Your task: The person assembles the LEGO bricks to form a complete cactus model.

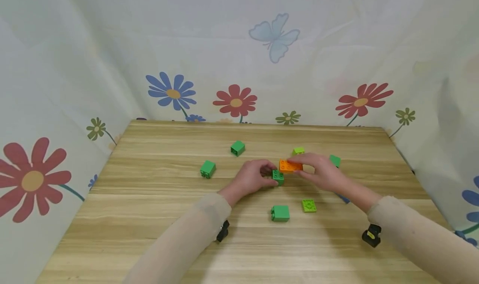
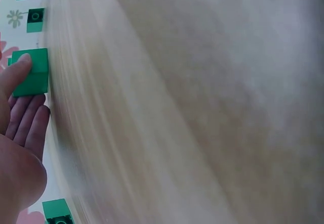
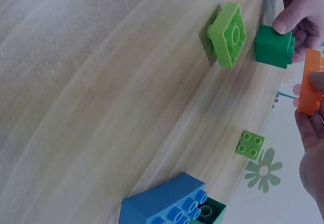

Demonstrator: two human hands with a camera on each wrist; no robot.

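Near the middle of the table my left hand grips a green toy brick, thumb on the near side and fingers behind. Its studs face up in the head view. In the left wrist view the thumb presses on this green brick. My right hand pinches a flat orange brick between thumb and fingers, just up and right of the green one. The right wrist view shows a gap between the orange brick and the green brick.
Loose green bricks lie at the left, back and front. A lime plate lies near the front, another lime brick behind the right hand. A blue brick sits beside a green one, right of the right hand.
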